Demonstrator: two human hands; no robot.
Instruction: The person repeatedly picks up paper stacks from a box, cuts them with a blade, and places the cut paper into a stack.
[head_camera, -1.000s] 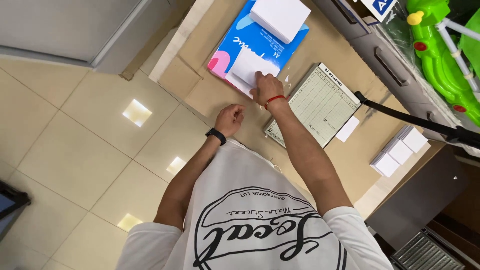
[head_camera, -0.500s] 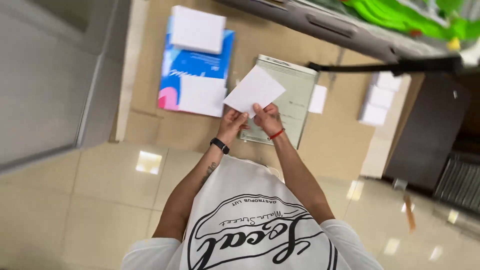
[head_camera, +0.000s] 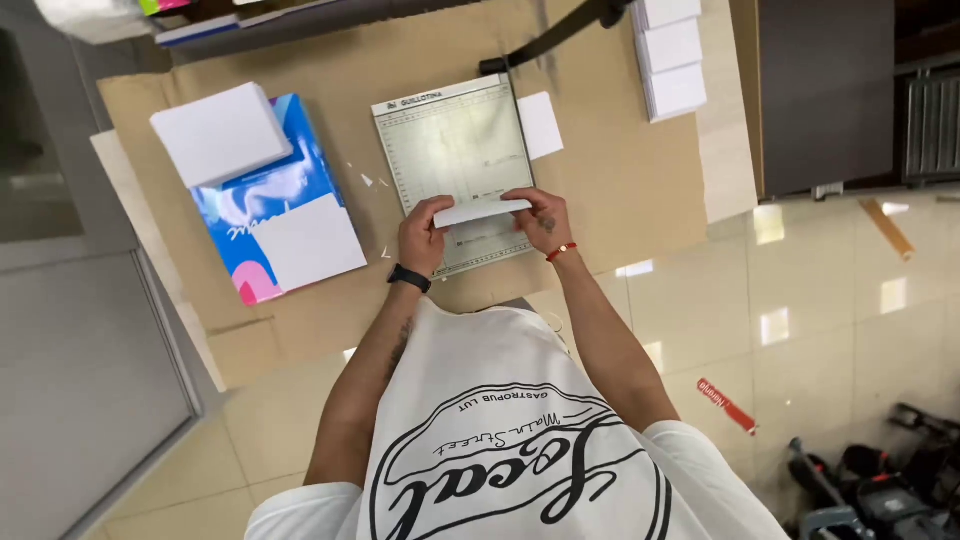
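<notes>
Both hands hold a small stack of white paper sheets (head_camera: 480, 211) edge-on over the near part of a paper guillotine board (head_camera: 455, 150). My left hand (head_camera: 424, 236), with a black wristband, grips the stack's left end. My right hand (head_camera: 537, 219), with a red bracelet, grips its right end. The cutter's black lever arm (head_camera: 560, 35) is raised at the far side. Left of the board lies a blue paper ream pack (head_camera: 262, 215) with a white stack (head_camera: 220, 133) on its far end and a loose white sheet (head_camera: 308, 243) on its near end.
Everything rests on brown cardboard (head_camera: 620, 180) over a counter. Cut white paper piles (head_camera: 672, 55) stand at the far right, and a small white piece (head_camera: 540, 125) lies beside the board. Glossy tile floor (head_camera: 800, 320) is below, with dark equipment (head_camera: 880, 490) at lower right.
The paper, held up in both hands half a second ago, has come down onto the cutter board. A second ago my right hand was at the blue pack. The view has swung around.
</notes>
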